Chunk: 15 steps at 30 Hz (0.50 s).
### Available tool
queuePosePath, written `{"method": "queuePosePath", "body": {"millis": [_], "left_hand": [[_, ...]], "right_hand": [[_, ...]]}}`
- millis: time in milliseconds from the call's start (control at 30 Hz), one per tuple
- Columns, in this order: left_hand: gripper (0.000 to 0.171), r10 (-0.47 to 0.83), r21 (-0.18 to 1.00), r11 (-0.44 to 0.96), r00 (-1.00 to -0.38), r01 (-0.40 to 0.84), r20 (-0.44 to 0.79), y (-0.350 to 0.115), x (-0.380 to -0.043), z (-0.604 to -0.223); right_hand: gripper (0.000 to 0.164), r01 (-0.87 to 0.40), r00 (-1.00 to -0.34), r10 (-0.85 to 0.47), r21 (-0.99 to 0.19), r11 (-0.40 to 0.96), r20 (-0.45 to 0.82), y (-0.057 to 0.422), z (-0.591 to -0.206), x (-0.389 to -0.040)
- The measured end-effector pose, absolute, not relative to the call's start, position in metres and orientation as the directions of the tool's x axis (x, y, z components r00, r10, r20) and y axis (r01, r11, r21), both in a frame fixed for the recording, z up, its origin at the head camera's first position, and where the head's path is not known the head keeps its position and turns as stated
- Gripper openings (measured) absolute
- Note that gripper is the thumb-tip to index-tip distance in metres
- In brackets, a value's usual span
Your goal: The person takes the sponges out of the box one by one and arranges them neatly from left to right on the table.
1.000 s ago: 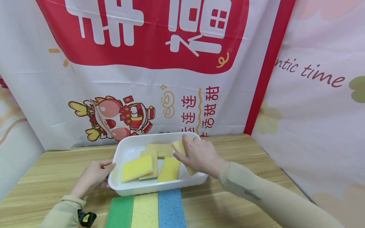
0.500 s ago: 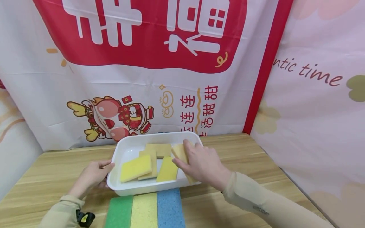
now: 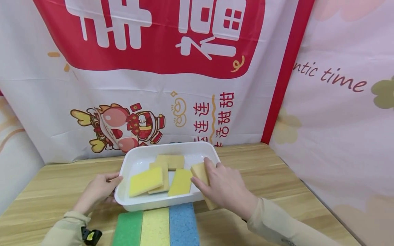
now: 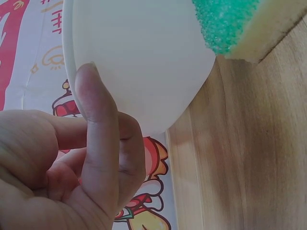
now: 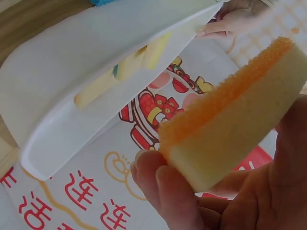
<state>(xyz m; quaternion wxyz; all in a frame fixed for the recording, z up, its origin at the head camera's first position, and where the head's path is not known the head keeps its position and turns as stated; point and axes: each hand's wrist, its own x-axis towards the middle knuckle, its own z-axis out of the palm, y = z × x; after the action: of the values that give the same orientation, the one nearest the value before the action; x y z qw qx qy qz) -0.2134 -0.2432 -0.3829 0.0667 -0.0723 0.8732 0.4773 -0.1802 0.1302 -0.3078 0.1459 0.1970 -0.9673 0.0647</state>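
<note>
A white plastic basin [image 3: 160, 203] stands on the table with several yellow and pale sponges lying loose inside, such as a bright yellow sponge [image 3: 146, 181] at its left. My left hand [image 3: 95, 191] grips the basin's left end. Its thumb lies over the rim in the left wrist view. My right hand [image 3: 229, 184] pinches a sponge between thumb and fingers, at the basin's front right corner. Seen in the right wrist view, this held sponge [image 5: 235, 115] has an orange scouring layer over pale yellow foam.
In front of the basin, a green sponge [image 3: 127, 229], a yellow sponge [image 3: 155, 227] and a blue sponge [image 3: 183, 225] lie side by side on the wooden table [image 3: 258, 160]. A printed cloth [image 3: 172, 85] hangs behind the table.
My right hand has drawn the orange-layered sponge from inside the basin rightward and nearer, to its front right edge. The left hand keeps its grip on the basin.
</note>
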Motion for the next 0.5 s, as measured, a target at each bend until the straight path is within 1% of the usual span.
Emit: {"method": "queuePosePath", "body": {"millis": [133,500], "left_hand": [[0.055,-0.061,0.820,0.542,-0.981,-0.186,-0.182,-0.2441,-0.2137,-0.3827],[0.055,-0.054,0.819,0.545,-0.982,-0.179,-0.179,-0.2447,-0.2140,-0.3830]], "right_hand": [[0.069,-0.391,-0.883,-0.346,-0.087,0.916,0.317,0.1325,-0.3095,-0.1754],[0.072,-0.354,-0.892,-0.315,-0.068,0.933,0.325,0.1388,-0.3130,-0.1697]]}}
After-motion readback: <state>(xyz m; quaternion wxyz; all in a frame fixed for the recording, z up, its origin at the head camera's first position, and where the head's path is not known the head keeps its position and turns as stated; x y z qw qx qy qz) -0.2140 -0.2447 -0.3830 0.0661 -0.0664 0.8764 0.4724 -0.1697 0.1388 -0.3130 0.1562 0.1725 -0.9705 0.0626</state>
